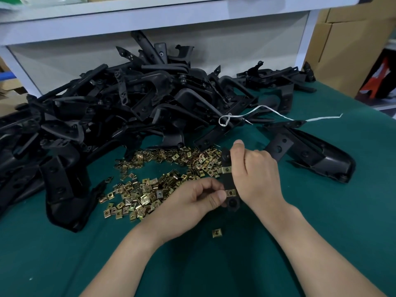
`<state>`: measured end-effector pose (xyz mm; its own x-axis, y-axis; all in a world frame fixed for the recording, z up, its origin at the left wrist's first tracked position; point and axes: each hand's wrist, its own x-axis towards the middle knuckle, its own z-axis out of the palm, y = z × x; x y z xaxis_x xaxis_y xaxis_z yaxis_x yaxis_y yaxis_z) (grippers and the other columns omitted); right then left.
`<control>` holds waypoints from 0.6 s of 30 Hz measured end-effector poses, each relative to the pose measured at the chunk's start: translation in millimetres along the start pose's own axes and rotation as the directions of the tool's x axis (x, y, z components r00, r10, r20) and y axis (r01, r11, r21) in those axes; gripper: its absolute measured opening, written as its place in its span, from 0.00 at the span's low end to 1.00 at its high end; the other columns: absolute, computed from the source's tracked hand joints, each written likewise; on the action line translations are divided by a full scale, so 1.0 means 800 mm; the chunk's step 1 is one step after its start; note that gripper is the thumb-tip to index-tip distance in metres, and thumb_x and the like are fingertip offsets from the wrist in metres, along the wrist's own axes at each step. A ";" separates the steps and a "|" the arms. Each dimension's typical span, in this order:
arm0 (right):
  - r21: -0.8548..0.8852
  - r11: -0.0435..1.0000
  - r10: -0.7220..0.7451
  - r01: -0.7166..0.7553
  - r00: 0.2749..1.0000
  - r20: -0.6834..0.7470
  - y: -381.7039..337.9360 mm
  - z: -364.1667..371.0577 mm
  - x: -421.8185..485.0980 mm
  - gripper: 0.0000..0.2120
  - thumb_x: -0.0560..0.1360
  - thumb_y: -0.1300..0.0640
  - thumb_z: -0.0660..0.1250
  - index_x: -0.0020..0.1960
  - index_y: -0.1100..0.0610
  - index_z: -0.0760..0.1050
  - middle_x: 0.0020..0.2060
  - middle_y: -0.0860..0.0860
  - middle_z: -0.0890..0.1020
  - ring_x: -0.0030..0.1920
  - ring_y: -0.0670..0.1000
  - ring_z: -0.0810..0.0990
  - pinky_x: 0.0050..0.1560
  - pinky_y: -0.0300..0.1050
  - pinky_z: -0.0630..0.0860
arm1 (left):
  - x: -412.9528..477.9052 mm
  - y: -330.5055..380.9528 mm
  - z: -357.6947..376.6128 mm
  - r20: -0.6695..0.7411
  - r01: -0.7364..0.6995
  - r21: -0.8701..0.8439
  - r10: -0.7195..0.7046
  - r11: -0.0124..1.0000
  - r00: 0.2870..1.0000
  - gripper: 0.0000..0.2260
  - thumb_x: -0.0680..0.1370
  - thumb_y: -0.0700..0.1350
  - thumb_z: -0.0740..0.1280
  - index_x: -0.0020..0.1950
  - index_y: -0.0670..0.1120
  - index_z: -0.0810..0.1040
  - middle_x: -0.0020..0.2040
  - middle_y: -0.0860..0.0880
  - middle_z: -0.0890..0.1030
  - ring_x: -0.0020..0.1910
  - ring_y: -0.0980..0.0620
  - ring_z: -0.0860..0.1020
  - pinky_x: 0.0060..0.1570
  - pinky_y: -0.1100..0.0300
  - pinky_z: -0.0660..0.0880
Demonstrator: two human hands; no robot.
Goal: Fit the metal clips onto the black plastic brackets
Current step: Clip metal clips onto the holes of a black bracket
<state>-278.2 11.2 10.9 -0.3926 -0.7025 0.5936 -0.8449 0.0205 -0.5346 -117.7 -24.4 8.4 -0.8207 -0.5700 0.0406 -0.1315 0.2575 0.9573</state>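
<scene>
My right hand (255, 174) grips a black plastic bracket (227, 183) by its narrow strip, held above the green table (321, 232). Two brass-coloured metal clips sit on that strip, one (226, 169) near its middle and one (230, 192) lower down. My left hand (192, 202) pinches the lower clip between thumb and curled fingers. The bracket's wider body (321, 159) stretches to the right behind my right hand. A heap of loose metal clips (162, 174) lies on the table just left of my hands.
A big pile of black brackets (128, 99) fills the back and left of the table. One stray clip (217, 233) lies near my wrists. A white string (267, 113) trails across the pile's right side. Cardboard boxes (347, 39) stand beyond the table's right edge.
</scene>
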 end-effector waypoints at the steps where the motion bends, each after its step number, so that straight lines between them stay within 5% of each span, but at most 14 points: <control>1: 0.003 1.000 0.004 -0.004 1.000 -0.009 0.000 0.000 0.000 0.25 0.82 0.52 0.51 0.26 0.50 0.51 0.18 0.46 0.61 0.23 0.56 0.67 0.29 0.51 0.68 | 0.000 -0.001 -0.001 0.002 0.004 -0.023 -0.004 1.000 1.000 0.06 0.79 0.49 0.64 0.46 0.50 0.79 0.38 0.62 0.80 0.39 0.67 0.75 0.43 0.74 0.69; 8: -0.013 1.000 0.005 -0.005 1.000 -0.027 0.002 0.004 -0.002 0.27 0.82 0.51 0.51 0.24 0.51 0.52 0.17 0.48 0.64 0.22 0.55 0.67 0.30 0.48 0.63 | -0.001 0.000 -0.001 -0.048 0.065 -0.067 -0.068 0.996 0.997 0.15 0.81 0.55 0.61 0.47 0.49 0.83 0.42 0.56 0.84 0.46 0.61 0.80 0.50 0.71 0.72; 14: -0.014 1.000 0.000 0.000 1.000 -0.005 -0.001 0.008 -0.003 0.25 0.81 0.49 0.48 0.25 0.52 0.53 0.18 0.49 0.65 0.24 0.58 0.69 0.30 0.50 0.67 | -0.002 0.004 0.004 -0.074 0.009 0.017 -0.007 1.000 0.997 0.10 0.78 0.55 0.66 0.40 0.52 0.78 0.32 0.60 0.74 0.32 0.62 0.69 0.34 0.70 0.66; 18: -0.023 1.000 -0.011 0.011 1.000 0.001 -0.001 0.009 -0.003 0.25 0.81 0.50 0.49 0.25 0.51 0.53 0.18 0.48 0.63 0.24 0.59 0.69 0.31 0.51 0.68 | 0.000 0.003 0.006 -0.074 0.010 0.087 -0.003 0.996 0.997 0.11 0.82 0.47 0.66 0.40 0.48 0.75 0.30 0.61 0.74 0.29 0.63 0.67 0.31 0.70 0.64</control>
<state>-273.6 8.1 5.6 -0.3829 -0.7037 0.5985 -0.8571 0.0290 -0.5143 -120.2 -20.2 9.3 -0.7767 -0.6271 0.0586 -0.1875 0.3190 0.9290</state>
